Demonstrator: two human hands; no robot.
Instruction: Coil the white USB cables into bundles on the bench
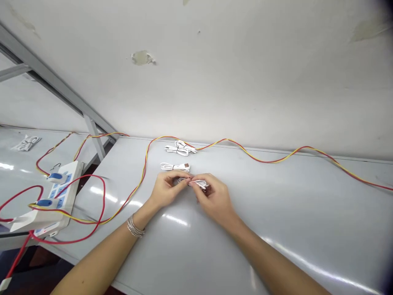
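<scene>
Both hands meet over the grey table, holding one white cable bundle [201, 184] between them. My left hand [167, 188] pinches the bundle's left end with thumb and forefinger. Around its right part close the fingers of my right hand [215, 196], their tips nearly touching the left ones. What the fingertips grip exactly is partly hidden. Just beyond my left hand lies a tied white USB cable [175, 167] with its plug at the right. Farther back, near the wall, rest more white cables [181, 148], coiled and tied with dark bands.
A red and yellow twisted wire [264, 161] runs along the back edge of the table [291, 213]. At the left, a white power strip [72, 194] with blue-marked plugs and a looping red cord [103, 200] straddles the table gap. Another white cable bundle [27, 143] lies on the neighbouring table.
</scene>
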